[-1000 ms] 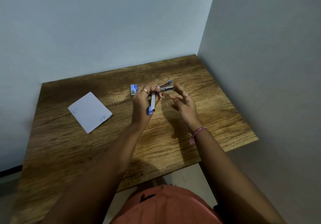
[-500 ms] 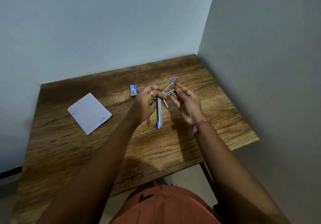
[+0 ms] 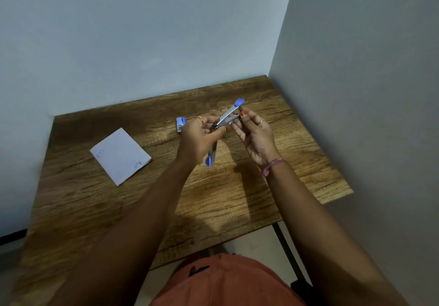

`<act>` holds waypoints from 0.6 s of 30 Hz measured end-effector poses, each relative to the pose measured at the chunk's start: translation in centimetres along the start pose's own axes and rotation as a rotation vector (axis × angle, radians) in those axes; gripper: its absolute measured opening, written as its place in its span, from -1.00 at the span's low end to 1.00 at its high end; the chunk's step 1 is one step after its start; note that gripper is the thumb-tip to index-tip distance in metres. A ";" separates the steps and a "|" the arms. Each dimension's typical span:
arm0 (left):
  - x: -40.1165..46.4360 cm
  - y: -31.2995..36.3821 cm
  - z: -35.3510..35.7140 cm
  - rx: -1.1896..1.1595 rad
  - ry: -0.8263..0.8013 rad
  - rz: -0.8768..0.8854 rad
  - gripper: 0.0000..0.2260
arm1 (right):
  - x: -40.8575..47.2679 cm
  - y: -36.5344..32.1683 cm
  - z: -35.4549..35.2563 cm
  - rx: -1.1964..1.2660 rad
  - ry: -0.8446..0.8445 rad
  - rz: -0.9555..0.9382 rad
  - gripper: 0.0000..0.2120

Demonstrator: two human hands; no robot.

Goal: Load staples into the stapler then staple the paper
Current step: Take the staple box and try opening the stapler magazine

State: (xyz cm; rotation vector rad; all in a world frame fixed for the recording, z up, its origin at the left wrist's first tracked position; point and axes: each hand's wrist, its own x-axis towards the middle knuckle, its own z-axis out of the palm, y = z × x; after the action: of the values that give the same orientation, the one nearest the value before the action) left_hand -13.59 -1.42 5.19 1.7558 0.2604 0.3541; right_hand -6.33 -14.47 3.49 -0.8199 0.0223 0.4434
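A silver stapler (image 3: 227,117) with blue tips is swung wide open above the table's middle. One arm points up and right; the other hangs down below my left hand (image 3: 199,137), which grips it at the hinge. My right hand (image 3: 255,134) pinches the raised arm near its middle with thumb and fingertips. A small blue staple box (image 3: 181,123) lies on the table just left of my left hand. The folded white paper (image 3: 120,155) lies flat at the table's left. Loose staples are too small to make out.
The wooden table (image 3: 213,198) stands in a corner, with walls behind and on the right. Its front edge and a dark metal leg (image 3: 283,241) show at the lower right. My lap in an orange garment fills the bottom.
The stapler has been swung further open, its upper arm raised up and right. My right hand has moved onto that arm. Both hands rose slightly.
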 end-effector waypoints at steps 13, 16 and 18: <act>-0.2 0.7 0.4 0.028 0.145 0.094 -0.71 | -0.4 -0.7 -1.5 -1.012 -0.026 -0.375 -0.42; -0.4 0.5 0.8 0.029 0.154 0.124 -0.71 | -0.3 -1.5 -1.4 -0.891 0.213 -0.496 -0.36; -0.5 0.4 1.0 0.028 0.154 0.115 -0.71 | -0.8 -1.8 -1.5 -1.066 0.043 -0.487 -0.32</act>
State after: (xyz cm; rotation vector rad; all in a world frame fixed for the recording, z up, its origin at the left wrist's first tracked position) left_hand -13.66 -2.56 5.31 1.7777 0.2764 0.5723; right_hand -6.09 -16.90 3.86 -1.8248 -0.3982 -0.0697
